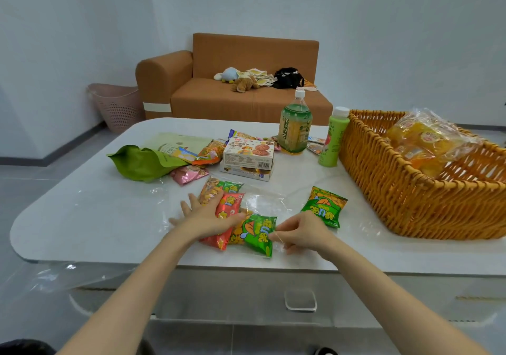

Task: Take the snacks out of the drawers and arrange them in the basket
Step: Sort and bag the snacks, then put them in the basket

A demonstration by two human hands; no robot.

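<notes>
**Both hands on the packet cluster, front of worktop**

- Left hand (208,217): released, fingers spread flat. It presses down on the red packet (230,202), and the fingertips reach the orange packet (216,189) behind it.
- Right hand (304,234): fingers curled, pinching the right edge of the green packet (258,235). Can't tell whether clear film is in the pinch too.
- The red, orange and green packets lie touching in one bunch near the front edge of the worktop (95,217). Crumpled clear film (264,198) sits over and around them.
- Second green packet (324,206): lies alone to the right of the bunch, between it and the basket (397,190), touching neither.
- Basket: wicker, on the right end of the worktop. It holds a clear bag of orange snacks (427,141).
- Mid worktop: a cookie box (247,152) is stacked on a second box (246,174). To their left are a green pouch (139,162) and a pink packet (189,174), with more small packets behind.
- A big bottle (295,127) stands upright behind the boxes. A small green bottle (332,141) stands upright just beside the basket's left wall.
- Drawer (300,300) under the front edge, handle visible. Can't tell whether it is fully closed.
- Background: sofa (246,99) with soft toys, pink hamper (117,105) to its left.
</notes>
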